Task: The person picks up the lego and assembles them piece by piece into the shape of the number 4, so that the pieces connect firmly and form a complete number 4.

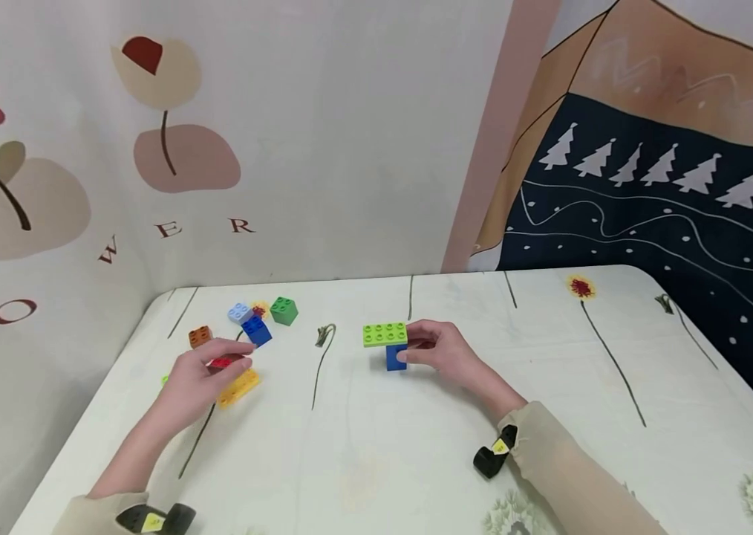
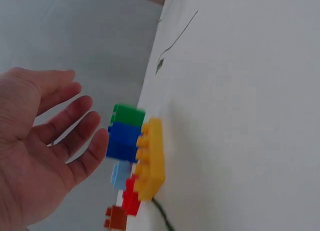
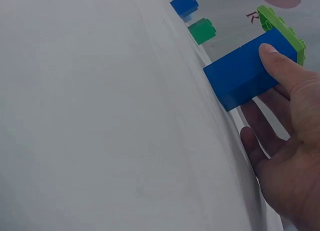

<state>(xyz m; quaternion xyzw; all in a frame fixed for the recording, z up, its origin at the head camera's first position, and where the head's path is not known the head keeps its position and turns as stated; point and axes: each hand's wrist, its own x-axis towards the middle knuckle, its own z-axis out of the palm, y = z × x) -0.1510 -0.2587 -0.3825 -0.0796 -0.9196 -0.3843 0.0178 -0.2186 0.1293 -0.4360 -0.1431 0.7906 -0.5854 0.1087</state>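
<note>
My right hand [image 1: 442, 349] pinches a stack of blue toy bricks [image 3: 245, 66] between thumb and fingers. A lime green brick plate [image 1: 385, 334] sits on top of the stack and juts out to the left. The stack stands upright, its lower end right at the tabletop. Over the pile at the left hovers my left hand [image 1: 199, 383], fingers loosely bent and nothing in its grasp. Closest to it are a long yellow brick [image 1: 240, 388] and a red brick [image 1: 221, 362], the red one partly hidden by the hand in the head view.
Behind the left hand lie an orange-brown brick [image 1: 200, 336], a light blue brick [image 1: 240, 313], a blue brick [image 1: 257, 331] and a green brick [image 1: 284, 311]. The white tabletop [image 1: 350, 438] carries printed flowers. A printed cloth [image 1: 350, 148] hangs along the back.
</note>
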